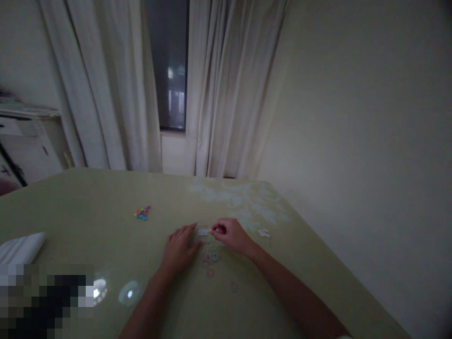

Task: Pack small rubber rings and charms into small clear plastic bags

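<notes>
"What's hard to make out?"

"At lower left, a pixelated patch (45,303) hides part of the table (88,245); the white folded thing (23,249) above it is cut off. The small pale piece (203,232) between the hands is too blurred to identify."

"And the hands?"

"The left hand (179,248) lies palm down, thumb and forefinger parted beside the piece; I can't tell whether they touch it. At its right end, the right hand (229,234) pinches a tiny pale bit (210,230), other fingers curled."

"The setting?"

"A greenish tabletop with colourful bits (142,213) left, pale rings (212,255) just below the piece. Behind, curtains (233,89) flank a dark window (169,61); a plain wall (363,117) stands right."
</notes>
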`<state>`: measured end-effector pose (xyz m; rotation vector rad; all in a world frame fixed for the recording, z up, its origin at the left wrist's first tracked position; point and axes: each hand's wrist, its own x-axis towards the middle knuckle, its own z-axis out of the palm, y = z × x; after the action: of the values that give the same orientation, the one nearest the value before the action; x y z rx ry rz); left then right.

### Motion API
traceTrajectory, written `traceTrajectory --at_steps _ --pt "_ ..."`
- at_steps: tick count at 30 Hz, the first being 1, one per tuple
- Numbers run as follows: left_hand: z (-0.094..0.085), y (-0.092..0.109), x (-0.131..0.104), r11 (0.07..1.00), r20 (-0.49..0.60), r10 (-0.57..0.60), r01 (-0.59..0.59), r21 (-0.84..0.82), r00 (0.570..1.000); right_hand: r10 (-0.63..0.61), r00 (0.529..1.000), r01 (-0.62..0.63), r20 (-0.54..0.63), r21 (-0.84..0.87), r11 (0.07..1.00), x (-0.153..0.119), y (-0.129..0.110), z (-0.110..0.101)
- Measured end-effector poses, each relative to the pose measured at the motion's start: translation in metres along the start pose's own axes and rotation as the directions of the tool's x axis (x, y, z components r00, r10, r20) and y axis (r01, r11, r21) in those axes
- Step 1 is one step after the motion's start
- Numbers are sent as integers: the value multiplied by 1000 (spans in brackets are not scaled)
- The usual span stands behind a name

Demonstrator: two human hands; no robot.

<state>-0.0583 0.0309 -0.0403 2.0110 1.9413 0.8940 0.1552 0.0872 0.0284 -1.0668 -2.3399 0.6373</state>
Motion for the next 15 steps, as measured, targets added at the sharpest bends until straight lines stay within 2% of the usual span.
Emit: traceTrajectory --at_steps 3,8,15 --pt "-4 1 -1 999 16 37 -37 9 999 0 995 28 99 -286 958 35 -10 10" --pt "-5 4 -1 999 37 39 -39 -14 999 53 981 19 189 -359 933 74 -14 20" --pt "-6 12 0 1000 50 25 -25 -15 998 130 950 2 284 -422 907 82 -12 28"
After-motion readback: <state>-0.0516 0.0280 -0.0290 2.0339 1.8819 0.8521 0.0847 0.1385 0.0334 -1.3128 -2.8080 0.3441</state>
